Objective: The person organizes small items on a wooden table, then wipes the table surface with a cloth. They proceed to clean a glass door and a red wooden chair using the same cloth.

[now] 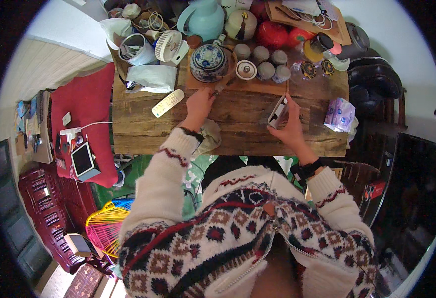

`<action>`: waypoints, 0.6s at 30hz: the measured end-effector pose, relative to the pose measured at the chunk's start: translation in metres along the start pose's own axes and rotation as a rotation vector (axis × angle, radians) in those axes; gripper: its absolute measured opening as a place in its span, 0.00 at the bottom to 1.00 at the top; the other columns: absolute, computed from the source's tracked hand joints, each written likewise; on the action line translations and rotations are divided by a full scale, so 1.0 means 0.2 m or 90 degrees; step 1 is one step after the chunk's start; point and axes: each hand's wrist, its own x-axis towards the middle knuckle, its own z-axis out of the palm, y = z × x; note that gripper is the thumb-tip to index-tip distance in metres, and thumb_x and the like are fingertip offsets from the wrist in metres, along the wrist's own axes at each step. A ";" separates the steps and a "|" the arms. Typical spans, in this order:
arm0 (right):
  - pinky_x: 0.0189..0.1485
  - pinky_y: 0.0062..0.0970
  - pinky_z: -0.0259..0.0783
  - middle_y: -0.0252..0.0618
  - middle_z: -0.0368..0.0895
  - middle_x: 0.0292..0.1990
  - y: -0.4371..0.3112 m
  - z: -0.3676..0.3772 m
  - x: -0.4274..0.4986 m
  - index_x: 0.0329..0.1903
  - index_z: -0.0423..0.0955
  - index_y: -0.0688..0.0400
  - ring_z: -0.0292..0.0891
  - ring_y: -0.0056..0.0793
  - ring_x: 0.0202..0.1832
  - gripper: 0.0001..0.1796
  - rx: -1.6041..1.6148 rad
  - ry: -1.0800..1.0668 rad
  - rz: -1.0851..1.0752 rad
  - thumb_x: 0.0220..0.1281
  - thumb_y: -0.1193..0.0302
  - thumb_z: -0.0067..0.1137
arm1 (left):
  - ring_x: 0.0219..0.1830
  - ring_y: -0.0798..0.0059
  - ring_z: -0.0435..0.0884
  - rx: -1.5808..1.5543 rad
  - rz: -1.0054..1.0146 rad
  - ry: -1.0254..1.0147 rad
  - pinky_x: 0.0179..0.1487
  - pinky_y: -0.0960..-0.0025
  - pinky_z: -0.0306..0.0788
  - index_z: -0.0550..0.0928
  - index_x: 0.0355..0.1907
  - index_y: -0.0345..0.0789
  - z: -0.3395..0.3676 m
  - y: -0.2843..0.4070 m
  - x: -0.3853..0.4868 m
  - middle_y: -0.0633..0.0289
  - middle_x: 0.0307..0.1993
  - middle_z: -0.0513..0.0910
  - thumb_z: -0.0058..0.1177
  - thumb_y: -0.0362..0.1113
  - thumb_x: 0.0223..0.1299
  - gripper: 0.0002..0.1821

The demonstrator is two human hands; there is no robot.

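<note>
My right hand [291, 124] grips a small flat case, dark and white with a clear part [278, 111], tilted above the wooden table [244, 139]. My left hand [199, 106] is at the front edge of a wooden tea tray [253, 86], its fingers closed on the end of a slim dark-handled tool [221, 88] whose kind I cannot tell. On the tray stand a blue-and-white porcelain teapot [208, 61], a small lidded white pot [246, 70] and several upturned cups [265, 70]. A beige cloth [209, 138] lies under my left wrist.
A remote control [168, 103] and a silvery pouch [154, 79] lie left of my left hand. A small white fan [169, 45] and a pale blue jug [203, 18] stand behind. Right are a tissue pack [339, 114] and clear lidded containers [309, 70].
</note>
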 end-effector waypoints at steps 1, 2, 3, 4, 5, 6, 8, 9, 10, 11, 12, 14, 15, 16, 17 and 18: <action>0.55 0.38 0.77 0.49 0.55 0.66 0.00 -0.01 0.00 0.78 0.46 0.46 0.66 0.47 0.61 0.63 -0.030 0.018 -0.022 0.39 0.70 0.77 | 0.41 0.53 0.81 0.013 0.025 0.020 0.40 0.52 0.75 0.81 0.38 0.41 0.01 0.04 0.04 0.58 0.37 0.81 0.61 0.38 0.56 0.08; 0.54 0.37 0.77 0.49 0.55 0.66 0.00 -0.02 0.00 0.78 0.46 0.46 0.66 0.46 0.61 0.63 -0.059 0.029 -0.041 0.39 0.70 0.77 | 0.41 0.53 0.81 0.024 0.051 0.038 0.40 0.52 0.75 0.81 0.38 0.40 0.02 0.07 0.06 0.58 0.37 0.82 0.61 0.38 0.56 0.09; 0.54 0.37 0.77 0.48 0.55 0.66 0.00 -0.03 0.00 0.78 0.46 0.47 0.66 0.46 0.60 0.63 -0.038 0.030 -0.023 0.39 0.70 0.77 | 0.41 0.53 0.81 0.052 0.047 0.016 0.40 0.53 0.76 0.81 0.38 0.40 0.02 0.10 0.07 0.58 0.36 0.81 0.61 0.37 0.55 0.09; 0.53 0.37 0.77 0.48 0.55 0.66 0.00 -0.04 -0.01 0.78 0.46 0.47 0.67 0.45 0.60 0.63 -0.014 0.026 -0.006 0.39 0.70 0.77 | 0.41 0.54 0.81 0.080 0.044 -0.005 0.40 0.54 0.76 0.81 0.39 0.40 0.02 0.13 0.06 0.58 0.36 0.81 0.61 0.37 0.55 0.09; 0.52 0.36 0.77 0.48 0.56 0.66 0.01 -0.06 -0.02 0.78 0.47 0.47 0.67 0.45 0.60 0.63 0.017 0.028 0.002 0.39 0.70 0.77 | 0.41 0.55 0.81 0.115 0.038 -0.033 0.40 0.54 0.76 0.81 0.39 0.39 0.02 0.15 0.05 0.59 0.36 0.81 0.61 0.36 0.54 0.09; 0.52 0.35 0.77 0.48 0.56 0.66 0.01 -0.08 -0.03 0.78 0.47 0.47 0.67 0.44 0.59 0.63 0.021 0.033 0.031 0.39 0.70 0.77 | 0.42 0.56 0.81 0.099 0.089 -0.026 0.40 0.56 0.77 0.81 0.39 0.39 0.03 0.19 0.02 0.59 0.36 0.81 0.60 0.35 0.54 0.09; 0.52 0.34 0.77 0.47 0.56 0.65 0.03 -0.12 -0.06 0.78 0.47 0.48 0.67 0.42 0.59 0.62 0.040 0.052 0.069 0.38 0.70 0.77 | 0.43 0.58 0.80 0.087 0.167 -0.048 0.40 0.58 0.78 0.81 0.39 0.38 0.03 0.27 -0.04 0.59 0.36 0.80 0.59 0.33 0.53 0.09; 0.52 0.33 0.77 0.47 0.56 0.65 0.03 -0.13 -0.07 0.78 0.47 0.48 0.67 0.41 0.58 0.62 0.036 0.068 0.067 0.38 0.70 0.78 | 0.44 0.59 0.80 0.060 0.241 -0.009 0.40 0.60 0.78 0.81 0.38 0.38 0.06 0.32 -0.02 0.59 0.36 0.79 0.58 0.33 0.53 0.09; 0.51 0.33 0.77 0.47 0.56 0.65 0.04 -0.14 -0.08 0.78 0.47 0.48 0.67 0.40 0.58 0.63 0.031 0.081 0.066 0.38 0.70 0.78 | 0.45 0.60 0.80 0.040 0.297 0.004 0.40 0.61 0.78 0.81 0.38 0.38 0.10 0.40 -0.01 0.60 0.36 0.79 0.57 0.32 0.53 0.08; 0.51 0.32 0.77 0.47 0.56 0.65 0.05 -0.15 -0.10 0.78 0.47 0.48 0.68 0.39 0.58 0.63 0.033 0.086 0.081 0.38 0.70 0.78 | 0.45 0.62 0.79 0.017 0.354 0.029 0.40 0.62 0.79 0.81 0.38 0.38 0.15 0.48 0.01 0.60 0.36 0.78 0.57 0.31 0.53 0.08; 0.50 0.32 0.77 0.46 0.57 0.65 0.06 -0.15 -0.11 0.78 0.48 0.48 0.68 0.38 0.57 0.63 0.021 0.094 0.059 0.38 0.70 0.78 | 0.45 0.62 0.79 0.029 0.383 0.036 0.40 0.62 0.79 0.81 0.38 0.37 0.21 0.55 0.08 0.60 0.36 0.78 0.56 0.30 0.51 0.09; 0.49 0.30 0.77 0.46 0.57 0.64 0.07 -0.16 -0.12 0.78 0.48 0.48 0.68 0.36 0.57 0.62 0.017 0.093 0.052 0.38 0.69 0.78 | 0.45 0.63 0.80 0.098 0.393 -0.013 0.40 0.62 0.80 0.81 0.37 0.37 0.32 0.68 0.22 0.60 0.36 0.79 0.56 0.29 0.51 0.08; 0.49 0.30 0.77 0.46 0.57 0.64 0.08 -0.16 -0.13 0.78 0.48 0.48 0.69 0.37 0.56 0.62 0.022 0.091 0.056 0.38 0.69 0.78 | 0.45 0.63 0.80 0.131 0.400 -0.026 0.40 0.63 0.80 0.81 0.37 0.36 0.37 0.72 0.28 0.61 0.36 0.79 0.57 0.29 0.51 0.08; 0.49 0.30 0.77 0.46 0.58 0.64 0.08 -0.16 -0.14 0.78 0.48 0.48 0.69 0.37 0.56 0.62 0.032 0.089 0.061 0.38 0.69 0.78 | 0.45 0.64 0.80 0.138 0.397 -0.040 0.40 0.63 0.80 0.81 0.36 0.36 0.41 0.75 0.33 0.61 0.36 0.79 0.57 0.29 0.51 0.08; 0.49 0.30 0.77 0.47 0.58 0.64 0.08 -0.17 -0.15 0.78 0.48 0.48 0.70 0.37 0.55 0.62 0.050 0.092 0.063 0.38 0.68 0.78 | 0.44 0.64 0.81 0.145 0.394 -0.055 0.40 0.63 0.81 0.81 0.35 0.36 0.45 0.77 0.36 0.61 0.36 0.80 0.57 0.28 0.51 0.07; 0.50 0.30 0.76 0.47 0.58 0.65 0.09 -0.17 -0.15 0.78 0.47 0.48 0.71 0.37 0.55 0.63 0.028 0.095 0.052 0.39 0.68 0.78 | 0.44 0.64 0.81 0.162 0.380 -0.099 0.40 0.63 0.81 0.81 0.34 0.36 0.49 0.78 0.39 0.61 0.36 0.80 0.57 0.28 0.51 0.06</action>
